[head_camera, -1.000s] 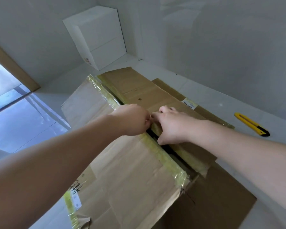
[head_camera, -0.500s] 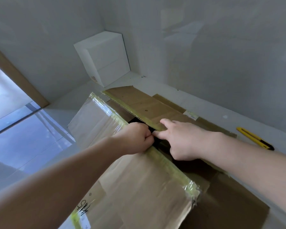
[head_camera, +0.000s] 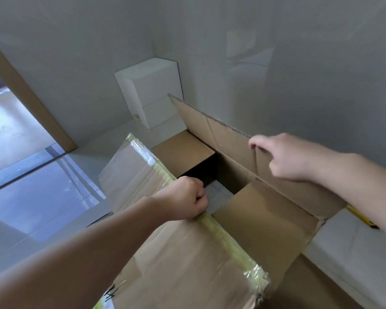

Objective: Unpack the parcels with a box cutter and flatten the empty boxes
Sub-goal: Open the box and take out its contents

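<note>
Partly hidden behind the raised right flap, the yellow box cutter point(head_camera: 363, 219) lies on the white floor with only its end showing. Inside the large brown cardboard parcel point(head_camera: 261, 221) sits something pale, too shadowed to identify. The left hand point(head_camera: 183, 198) is fisted tight around the tape-edged left flap point(head_camera: 143, 181). The right hand point(head_camera: 285, 156) grips the upright right flap point(head_camera: 223, 134), fingers hooked over its top edge. A white box point(head_camera: 152, 92) stands in the corner.
</note>
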`<state>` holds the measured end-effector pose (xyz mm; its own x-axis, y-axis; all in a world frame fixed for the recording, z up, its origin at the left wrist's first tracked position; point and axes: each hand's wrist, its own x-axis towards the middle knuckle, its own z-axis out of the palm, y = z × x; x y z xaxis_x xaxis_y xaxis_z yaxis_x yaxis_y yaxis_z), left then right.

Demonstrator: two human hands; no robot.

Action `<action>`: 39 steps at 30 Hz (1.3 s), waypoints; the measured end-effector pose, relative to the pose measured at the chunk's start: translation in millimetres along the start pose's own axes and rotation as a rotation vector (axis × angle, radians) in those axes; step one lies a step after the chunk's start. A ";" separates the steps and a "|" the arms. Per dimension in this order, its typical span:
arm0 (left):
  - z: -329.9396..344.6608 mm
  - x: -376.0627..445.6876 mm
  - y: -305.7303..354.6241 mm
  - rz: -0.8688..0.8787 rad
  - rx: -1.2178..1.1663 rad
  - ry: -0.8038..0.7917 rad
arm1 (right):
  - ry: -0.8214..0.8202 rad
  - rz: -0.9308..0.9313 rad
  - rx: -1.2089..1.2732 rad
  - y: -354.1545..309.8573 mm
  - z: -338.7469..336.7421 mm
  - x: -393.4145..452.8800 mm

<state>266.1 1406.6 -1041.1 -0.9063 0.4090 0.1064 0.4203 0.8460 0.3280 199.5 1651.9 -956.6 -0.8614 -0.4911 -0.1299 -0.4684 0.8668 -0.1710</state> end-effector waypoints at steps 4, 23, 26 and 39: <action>-11.8 -9.3 -20.3 0.032 -0.024 0.036 | 0.123 0.112 -0.044 52.1 -21.9 11.6; -13.3 18.3 -43.2 0.109 -0.026 0.118 | -0.357 0.169 -0.231 52.7 88.2 23.3; -14.6 22.3 -48.2 0.120 -0.029 0.121 | -0.433 0.250 -0.060 41.9 108.3 20.9; -66.1 8.9 -45.4 -0.003 0.036 0.000 | -0.252 -0.021 -0.069 -39.3 98.6 44.4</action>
<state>236.0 1349.1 -993.0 -0.9078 0.4061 0.1051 0.4185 0.8590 0.2949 199.1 1587.4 -1051.9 -0.7794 -0.5075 -0.3674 -0.5053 0.8559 -0.1105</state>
